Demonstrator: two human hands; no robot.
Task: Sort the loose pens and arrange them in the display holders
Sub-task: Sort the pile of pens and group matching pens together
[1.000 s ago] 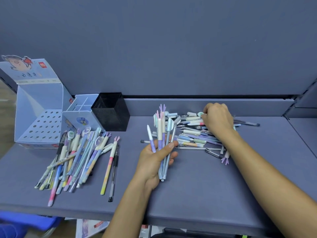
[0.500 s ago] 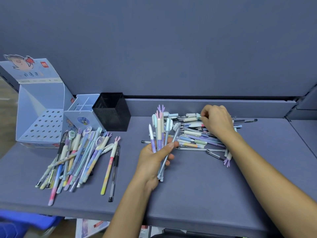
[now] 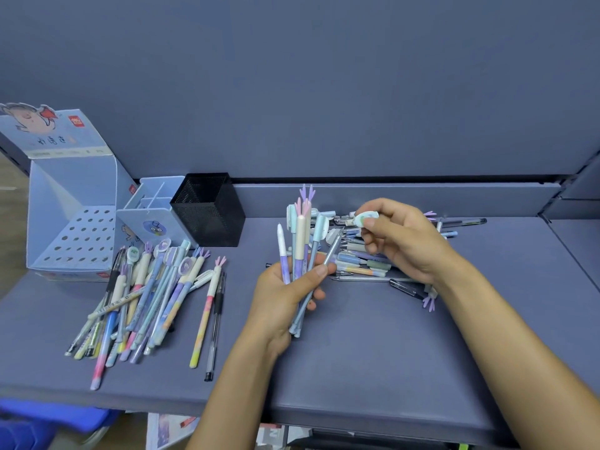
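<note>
Our right hand (image 3: 401,243) has lifted off the pile (image 3: 360,266), pinching 1 pen (image 3: 365,219) (2 o'clock of the bundle (image 3: 300,248) our left hand (image 3: 282,297) still grips).

matt grey shelf (image 3: 373,352); black wire-mesh pen cup (image 3: 207,211) (metal, it seems); printed cardboard display box (image 3: 69,203); smooth plastic pens (image 3: 152,297).

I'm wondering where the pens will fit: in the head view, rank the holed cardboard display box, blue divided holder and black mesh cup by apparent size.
1. Pale blue holed cardboard display box: clearly largest.
2-3. Black mesh cup and pale blue divided holder: look alike, so unranked.
</note>
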